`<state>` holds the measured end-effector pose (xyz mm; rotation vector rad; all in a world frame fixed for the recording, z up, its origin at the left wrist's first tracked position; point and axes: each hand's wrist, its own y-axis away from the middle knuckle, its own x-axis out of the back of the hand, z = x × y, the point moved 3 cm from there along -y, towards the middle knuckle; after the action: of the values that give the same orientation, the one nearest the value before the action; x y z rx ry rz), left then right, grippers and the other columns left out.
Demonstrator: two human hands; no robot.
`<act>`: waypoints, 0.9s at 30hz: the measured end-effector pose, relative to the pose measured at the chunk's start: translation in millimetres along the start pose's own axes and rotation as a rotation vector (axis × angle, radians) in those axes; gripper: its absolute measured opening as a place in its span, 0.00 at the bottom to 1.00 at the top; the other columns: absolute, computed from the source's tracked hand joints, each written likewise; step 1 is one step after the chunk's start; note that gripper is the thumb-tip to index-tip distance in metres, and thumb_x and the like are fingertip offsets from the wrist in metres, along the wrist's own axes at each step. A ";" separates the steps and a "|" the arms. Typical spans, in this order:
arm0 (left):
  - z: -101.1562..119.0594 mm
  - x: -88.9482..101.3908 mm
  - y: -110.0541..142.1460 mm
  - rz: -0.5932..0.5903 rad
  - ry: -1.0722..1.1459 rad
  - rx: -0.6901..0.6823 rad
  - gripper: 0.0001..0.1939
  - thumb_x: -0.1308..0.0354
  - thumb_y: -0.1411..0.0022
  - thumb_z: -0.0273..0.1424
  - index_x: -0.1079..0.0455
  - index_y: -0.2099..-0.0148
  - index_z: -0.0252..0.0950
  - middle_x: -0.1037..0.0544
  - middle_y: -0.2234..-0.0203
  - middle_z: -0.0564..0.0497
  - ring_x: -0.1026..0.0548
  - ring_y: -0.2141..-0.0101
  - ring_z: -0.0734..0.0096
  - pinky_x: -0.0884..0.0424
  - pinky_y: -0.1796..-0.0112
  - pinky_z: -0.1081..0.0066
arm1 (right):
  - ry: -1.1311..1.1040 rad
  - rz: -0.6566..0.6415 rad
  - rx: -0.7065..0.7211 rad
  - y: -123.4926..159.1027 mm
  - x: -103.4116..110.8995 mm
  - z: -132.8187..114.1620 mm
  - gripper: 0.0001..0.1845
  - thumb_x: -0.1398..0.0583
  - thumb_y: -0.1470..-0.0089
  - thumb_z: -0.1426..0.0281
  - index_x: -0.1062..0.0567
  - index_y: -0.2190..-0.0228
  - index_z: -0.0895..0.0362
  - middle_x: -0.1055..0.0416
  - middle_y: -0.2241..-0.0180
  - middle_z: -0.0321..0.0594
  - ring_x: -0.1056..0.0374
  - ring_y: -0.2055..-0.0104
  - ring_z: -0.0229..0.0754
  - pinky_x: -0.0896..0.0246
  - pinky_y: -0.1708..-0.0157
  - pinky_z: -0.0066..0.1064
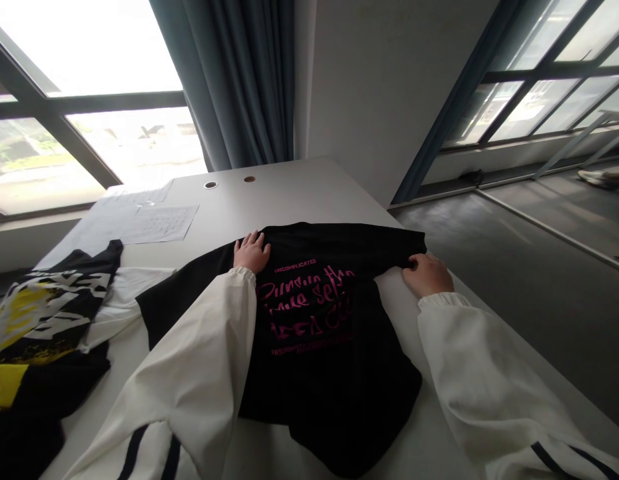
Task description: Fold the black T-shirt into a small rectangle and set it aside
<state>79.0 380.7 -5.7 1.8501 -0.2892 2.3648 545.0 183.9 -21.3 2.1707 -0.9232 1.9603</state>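
Spreading across a white table (289,200), a black shirt (329,393) lies between a person's two hands, seen from the head camera, with pink lettering that includes the word "UNCOMPLICATED" facing up. The left hand (252,251) rests flat on the cloth near the shirt's upper edge, palm down, fingers apart and gripping nothing. The right hand (429,274), at the table's right side, has its fingers curled together and clamped on the end of the outstretched sleeve (389,245). Off-white sleeves with gathered cuffs cover both of the person's arms. At left lies a black, yellow and white garment (54,320), with white cloth (122,290) beside it; beyond are printed sheets (164,223), near a blue-gray curtain (239,80).
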 end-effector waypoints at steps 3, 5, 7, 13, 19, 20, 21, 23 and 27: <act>0.9 1.6 1.0 -0.003 0.001 0.006 0.33 0.59 0.25 0.47 0.43 0.24 0.46 0.46 0.24 0.52 0.49 0.25 0.56 0.54 0.28 0.46 | 0.003 -0.003 0.020 3.3 3.6 0.5 0.20 0.39 0.48 0.65 0.20 0.53 0.56 0.24 0.52 0.52 0.30 0.50 0.58 0.35 0.49 0.47; 1.4 2.5 1.5 -0.008 0.005 0.009 0.33 0.59 0.25 0.47 0.43 0.24 0.46 0.46 0.24 0.52 0.49 0.25 0.56 0.54 0.28 0.46 | -0.008 0.015 0.033 3.6 4.7 0.6 0.19 0.39 0.46 0.63 0.20 0.55 0.56 0.24 0.53 0.51 0.31 0.51 0.57 0.36 0.48 0.47; 1.6 3.0 1.8 -0.007 0.009 0.010 0.33 0.59 0.25 0.47 0.42 0.24 0.45 0.46 0.24 0.52 0.49 0.25 0.57 0.54 0.28 0.46 | -0.025 0.032 0.041 3.0 4.5 0.7 0.15 0.39 0.45 0.61 0.20 0.59 0.55 0.24 0.56 0.50 0.31 0.52 0.56 0.36 0.48 0.47; 1.4 4.1 3.1 0.005 0.008 0.003 0.32 0.58 0.26 0.47 0.41 0.24 0.45 0.45 0.24 0.51 0.48 0.26 0.55 0.53 0.28 0.46 | -0.031 0.093 0.049 -0.4 9.7 0.0 0.07 0.41 0.45 0.66 0.23 0.69 0.54 0.25 0.64 0.49 0.31 0.58 0.54 0.37 0.50 0.45; 2.0 5.0 4.1 0.010 0.011 0.008 0.31 0.57 0.26 0.46 0.40 0.25 0.46 0.44 0.25 0.51 0.48 0.26 0.57 0.53 0.28 0.47 | -0.065 0.196 -0.073 4.0 29.2 6.6 0.04 0.41 0.47 0.68 0.26 0.68 0.53 0.26 0.63 0.50 0.31 0.57 0.56 0.35 0.53 0.45; 2.1 4.9 4.1 0.010 0.011 0.009 0.31 0.57 0.26 0.46 0.40 0.25 0.46 0.44 0.25 0.51 0.48 0.26 0.57 0.53 0.28 0.47 | -0.079 0.206 -0.085 4.8 31.5 7.3 0.03 0.41 0.47 0.68 0.27 0.68 0.52 0.26 0.62 0.49 0.31 0.56 0.57 0.34 0.53 0.45; 2.2 4.9 4.0 0.012 0.011 0.008 0.31 0.57 0.26 0.46 0.40 0.25 0.46 0.44 0.25 0.51 0.47 0.26 0.57 0.52 0.28 0.47 | -0.095 0.214 -0.089 5.3 33.2 7.7 0.04 0.41 0.48 0.69 0.27 0.67 0.52 0.26 0.62 0.49 0.31 0.55 0.57 0.34 0.53 0.45; 2.2 4.8 3.8 0.017 0.011 0.007 0.31 0.57 0.26 0.47 0.40 0.25 0.47 0.44 0.25 0.51 0.47 0.26 0.57 0.52 0.28 0.47 | -0.117 0.225 -0.085 4.9 35.0 9.3 0.05 0.41 0.50 0.71 0.28 0.67 0.51 0.26 0.61 0.49 0.31 0.54 0.57 0.34 0.53 0.45; 1.7 5.1 3.6 0.020 0.015 0.011 0.31 0.56 0.26 0.47 0.40 0.25 0.48 0.43 0.25 0.52 0.47 0.26 0.56 0.52 0.28 0.48 | -0.072 0.211 -0.084 0.1 35.5 22.6 0.05 0.41 0.53 0.74 0.28 0.72 0.53 0.27 0.65 0.51 0.31 0.56 0.59 0.36 0.53 0.49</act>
<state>78.6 376.7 -0.7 1.8421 -0.2946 2.3971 565.0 160.5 7.5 2.1895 -1.2694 1.8992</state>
